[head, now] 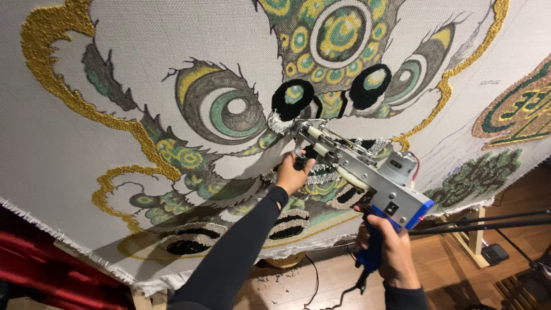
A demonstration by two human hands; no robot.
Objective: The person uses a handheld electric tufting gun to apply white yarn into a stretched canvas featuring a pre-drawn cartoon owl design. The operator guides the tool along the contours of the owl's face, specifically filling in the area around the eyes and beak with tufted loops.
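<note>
- A tufting gun (367, 172), grey metal with a blue base and handle, is held up against a stretched pale cloth (51, 138); its needle end touches the cloth just below a black tufted spot with a green and yellow centre (293, 99).
- The right hand (390, 250) is clamped round the blue handle at the gun's rear, below the body.
- The left hand (291, 172), in a black sleeve, is closed on the front grip near the needle, close to the cloth.
- The cloth bears a large drawn creature's face: round grey and green eyes (229, 109), gold tufted curls (54, 51), and black and silver patches near the gun.
- At the right edge sits a green and gold tufted emblem (519, 109); its marks are too small to tell.
- Below lie a wooden floor (453, 270), a black cord (313, 284), a wooden frame leg (473, 241) and red fabric (51, 270) at the left.
</note>
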